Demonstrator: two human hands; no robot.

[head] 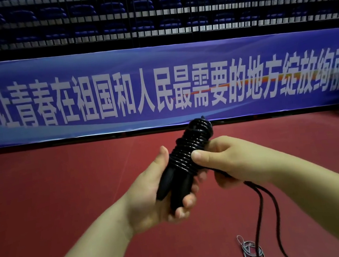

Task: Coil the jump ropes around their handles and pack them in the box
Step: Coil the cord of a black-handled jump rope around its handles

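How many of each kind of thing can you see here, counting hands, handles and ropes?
Hands: 2, left hand and right hand
Black handles: 2, held together
Black rope: 1, partly coiled, with strands hanging down
Thin pale cord on the floor: 1 tangled bundle
Total: 6

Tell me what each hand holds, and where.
Left hand grips the two black handles at their lower ends; right hand pinches the rope coiled around them.

An indoor sports arena: a red court floor (64,200) runs up to a long blue banner (156,81), with folded blue spectator seats (114,8) stacked in tiers behind it.
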